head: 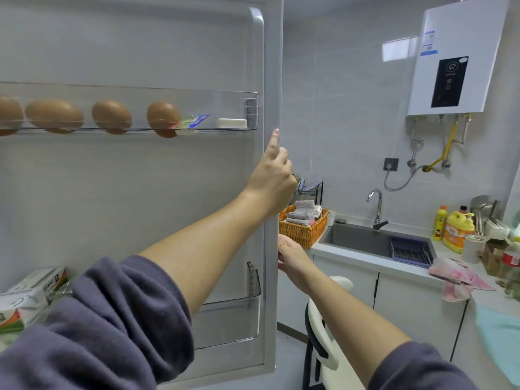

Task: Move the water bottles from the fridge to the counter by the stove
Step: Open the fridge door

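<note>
On the fridge door [135,178] outer edge, left hand [271,175] and right hand [291,258] fingers curl round it; swing steadily, both grips firm, so eggs [111,116] stay put.

Before me, the clear shelf [250,108] on the fridge door [140,192] carries four brown eggs [111,116], small packets [197,121] and a white block [232,123]. To my right, the counter [351,256] bears a wicker basket [302,232], yellow detergent bottles [455,230] and a pink cloth [458,277].
</note>
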`<action>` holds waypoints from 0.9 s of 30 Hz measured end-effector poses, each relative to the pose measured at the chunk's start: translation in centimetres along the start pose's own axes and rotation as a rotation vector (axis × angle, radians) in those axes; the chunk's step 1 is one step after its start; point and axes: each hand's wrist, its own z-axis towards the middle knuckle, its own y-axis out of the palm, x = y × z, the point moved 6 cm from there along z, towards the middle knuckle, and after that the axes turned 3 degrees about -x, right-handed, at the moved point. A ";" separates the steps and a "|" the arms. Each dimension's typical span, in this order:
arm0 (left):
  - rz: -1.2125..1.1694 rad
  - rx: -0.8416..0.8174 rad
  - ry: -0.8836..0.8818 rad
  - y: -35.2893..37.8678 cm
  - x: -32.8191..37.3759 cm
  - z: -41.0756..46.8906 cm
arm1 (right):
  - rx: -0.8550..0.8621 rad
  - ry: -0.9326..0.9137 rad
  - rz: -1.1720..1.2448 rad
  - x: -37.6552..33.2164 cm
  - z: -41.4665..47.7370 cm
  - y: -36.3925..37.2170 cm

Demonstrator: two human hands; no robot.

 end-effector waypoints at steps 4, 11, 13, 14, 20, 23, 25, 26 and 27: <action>-0.020 0.012 0.008 -0.6 0.0 -0.3 | 0.010 0.035 -0.037 -0.2 -0.8 0.1; -0.078 -0.063 0.040 -1.5 -0.1 -0.9 | 0.028 0.099 -0.063 -1.3 -2.1 0.0; -0.101 -0.046 0.012 -2.3 -0.5 -1.5 | 0.020 0.080 -0.035 -2.4 -3.3 0.0; -0.133 -0.006 -0.005 -2.8 -0.8 -1.9 | 0.026 0.055 -0.030 -3.3 -4.3 -0.1; -0.332 0.046 -0.156 -4.5 -2.8 -6.8 | -0.007 -0.031 -0.078 -6.3 -9.2 -0.9; -0.412 0.022 -0.209 -5.4 -2.7 -10.2 | -0.048 -0.091 -0.142 -7.6 -11.4 -0.6; -0.452 -0.009 -0.262 -6.1 -2.6 -12.5 | -0.079 -0.133 -0.170 -8.6 -12.9 0.1; -0.470 -0.030 -0.296 -6.6 -2.7 -13.7 | -0.101 -0.150 -0.178 -8.9 -13.7 0.6; -0.488 -0.054 -0.332 -7.1 -2.8 -14.8 | -0.126 -0.159 -0.184 -9.1 -14.4 1.2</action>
